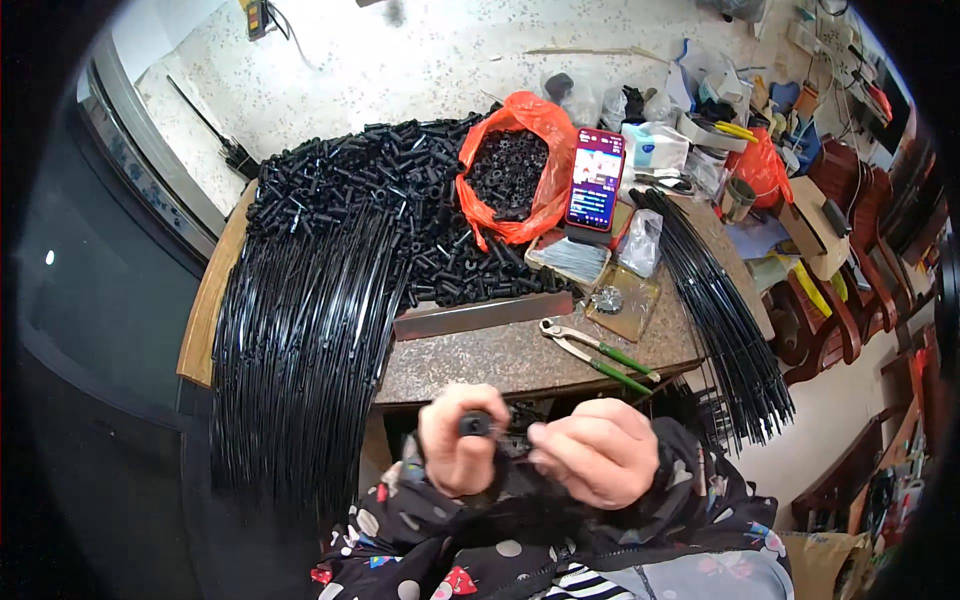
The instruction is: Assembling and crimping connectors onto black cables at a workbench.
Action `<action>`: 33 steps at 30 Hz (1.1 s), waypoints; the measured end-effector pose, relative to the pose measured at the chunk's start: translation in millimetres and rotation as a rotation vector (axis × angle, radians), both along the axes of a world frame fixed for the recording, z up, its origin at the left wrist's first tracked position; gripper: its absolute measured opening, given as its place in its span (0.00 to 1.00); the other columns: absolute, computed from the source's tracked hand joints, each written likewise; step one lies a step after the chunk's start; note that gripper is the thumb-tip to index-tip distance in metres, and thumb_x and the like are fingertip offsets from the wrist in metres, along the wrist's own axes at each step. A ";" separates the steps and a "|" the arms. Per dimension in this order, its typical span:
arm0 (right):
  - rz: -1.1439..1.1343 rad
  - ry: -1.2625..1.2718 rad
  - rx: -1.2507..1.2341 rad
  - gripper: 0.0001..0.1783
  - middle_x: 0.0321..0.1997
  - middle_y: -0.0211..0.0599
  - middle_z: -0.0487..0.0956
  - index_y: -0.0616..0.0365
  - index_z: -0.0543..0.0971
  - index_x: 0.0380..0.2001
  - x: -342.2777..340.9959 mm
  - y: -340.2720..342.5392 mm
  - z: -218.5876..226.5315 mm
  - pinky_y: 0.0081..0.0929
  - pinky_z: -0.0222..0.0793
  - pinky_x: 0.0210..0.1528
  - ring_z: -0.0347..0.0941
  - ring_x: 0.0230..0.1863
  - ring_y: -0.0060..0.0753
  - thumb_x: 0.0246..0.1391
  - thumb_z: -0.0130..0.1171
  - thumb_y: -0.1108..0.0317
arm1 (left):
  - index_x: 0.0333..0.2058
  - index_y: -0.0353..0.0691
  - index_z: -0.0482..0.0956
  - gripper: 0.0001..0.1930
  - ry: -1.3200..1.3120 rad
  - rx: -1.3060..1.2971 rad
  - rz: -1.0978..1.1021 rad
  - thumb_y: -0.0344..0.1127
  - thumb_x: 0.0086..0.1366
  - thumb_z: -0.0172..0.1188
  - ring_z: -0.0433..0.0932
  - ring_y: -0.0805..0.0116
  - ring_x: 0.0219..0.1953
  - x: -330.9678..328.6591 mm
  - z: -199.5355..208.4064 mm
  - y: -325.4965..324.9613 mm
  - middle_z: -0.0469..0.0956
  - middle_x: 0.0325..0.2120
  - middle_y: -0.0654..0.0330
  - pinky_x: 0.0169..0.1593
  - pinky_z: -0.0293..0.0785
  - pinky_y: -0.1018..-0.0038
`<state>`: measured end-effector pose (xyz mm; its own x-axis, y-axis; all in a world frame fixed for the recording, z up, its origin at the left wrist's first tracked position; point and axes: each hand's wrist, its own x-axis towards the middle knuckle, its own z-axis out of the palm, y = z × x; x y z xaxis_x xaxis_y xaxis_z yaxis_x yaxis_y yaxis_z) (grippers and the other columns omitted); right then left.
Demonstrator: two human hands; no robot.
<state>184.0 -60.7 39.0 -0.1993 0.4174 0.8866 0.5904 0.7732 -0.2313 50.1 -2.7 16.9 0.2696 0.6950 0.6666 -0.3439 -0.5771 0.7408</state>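
In the head view, the left hand (452,440) is in front of the table's near edge, its fingers clamped around a black cylindrical piece (475,424) with the round end facing up. The right hand (597,455) is just beside it, thumb and fingertips drawn together — whether they pinch anything is too blurred to tell.

On the speckled table (470,364) beyond, a steel bar (485,316) lies along the front of a heap of black tubular parts (350,175). Long thin black rods (300,340) hang over the edge at the left, with a second rod bundle (722,318) at the right. An orange-red plastic bag (556,190) holds small black parts (508,172); near it a lit smartphone (597,180) stands upright behind a tray of thin pins (570,258). Green-handled pincers (624,358) lie nearest the right hand — jaws pointing left.
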 end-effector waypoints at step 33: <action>0.137 -0.201 -0.488 0.09 0.30 0.36 0.69 0.64 0.71 0.19 63.8 -4.5 1.3 0.26 0.61 0.30 0.64 0.30 0.39 0.26 0.53 0.76 | 0.33 0.28 0.68 0.24 -0.067 -0.307 0.131 0.48 0.51 0.40 0.54 0.85 0.10 -3.4 12.4 14.7 0.62 0.09 0.68 0.15 0.47 0.88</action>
<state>247.9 -65.2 40.2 -0.4264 0.7290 0.5355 0.5609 0.6776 -0.4757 46.7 12.0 29.3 0.1271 0.8919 0.4341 -0.3357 -0.3731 0.8649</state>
